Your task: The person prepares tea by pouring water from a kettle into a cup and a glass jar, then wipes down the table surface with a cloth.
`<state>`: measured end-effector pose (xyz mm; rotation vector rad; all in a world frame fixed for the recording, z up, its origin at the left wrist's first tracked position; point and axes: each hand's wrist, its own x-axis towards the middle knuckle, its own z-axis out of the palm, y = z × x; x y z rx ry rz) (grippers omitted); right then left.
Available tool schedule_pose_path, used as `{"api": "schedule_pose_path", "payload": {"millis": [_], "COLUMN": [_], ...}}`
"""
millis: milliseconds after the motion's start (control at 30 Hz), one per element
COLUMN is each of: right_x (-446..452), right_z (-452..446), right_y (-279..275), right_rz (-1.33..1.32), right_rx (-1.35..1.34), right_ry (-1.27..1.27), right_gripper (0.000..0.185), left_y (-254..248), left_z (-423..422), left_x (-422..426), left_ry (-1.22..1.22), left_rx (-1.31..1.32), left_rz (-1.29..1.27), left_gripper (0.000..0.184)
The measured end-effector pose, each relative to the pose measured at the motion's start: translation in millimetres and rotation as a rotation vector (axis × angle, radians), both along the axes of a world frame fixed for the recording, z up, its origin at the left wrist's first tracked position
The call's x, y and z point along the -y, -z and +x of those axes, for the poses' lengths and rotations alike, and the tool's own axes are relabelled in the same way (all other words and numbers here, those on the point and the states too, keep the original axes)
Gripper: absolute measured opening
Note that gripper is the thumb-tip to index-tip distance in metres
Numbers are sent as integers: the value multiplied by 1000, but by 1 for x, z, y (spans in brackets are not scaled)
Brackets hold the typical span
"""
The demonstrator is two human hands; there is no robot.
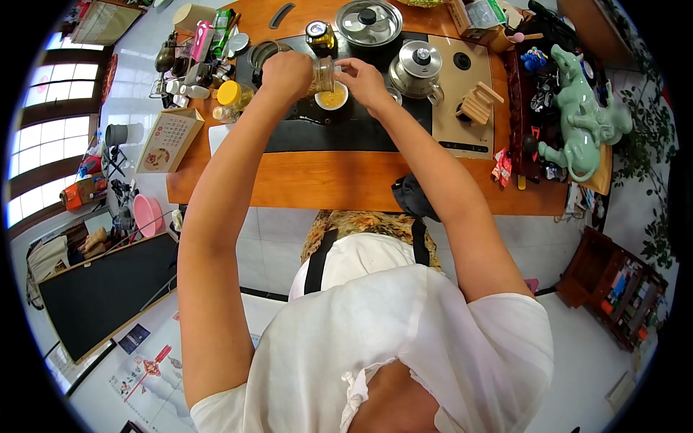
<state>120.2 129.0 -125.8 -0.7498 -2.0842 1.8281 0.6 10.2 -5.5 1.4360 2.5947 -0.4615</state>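
My left hand [287,73] is closed round a clear glass jar [323,75], which lies on its side in the air. At the jar's right end, the fingertips of my right hand [359,81] are pinched together; whatever they grip is too small to make out. Just below the jar stands a small white bowl [332,97] with yellow liquid in it. Behind my left hand is a round glass container [267,52], partly hidden. A jar with a dark lid [319,36] stands behind the bowl.
A lidded pan [368,23] is at the back, and a glass kettle [416,70] stands right of my right hand. A yellow-lidded jar [232,94] and small bottles are at left. Farther right are a wooden rack [479,103] and a green figurine [577,119].
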Motion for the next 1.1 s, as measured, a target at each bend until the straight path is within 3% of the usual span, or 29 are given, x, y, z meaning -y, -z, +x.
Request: {"api": "schedule_pose_path", "payload": {"millis": [1100], "right_x": [22], "right_z": [13], "right_y": [14], "right_rz": [-252], "right_rx": [-109], "right_ry": [114], "right_gripper": [30], "left_y": [-12], "left_z": [27], "left_x": [-14], "left_ry": [119], "left_rx": [-125], "left_rz": [-28], "left_gripper": [15]}}
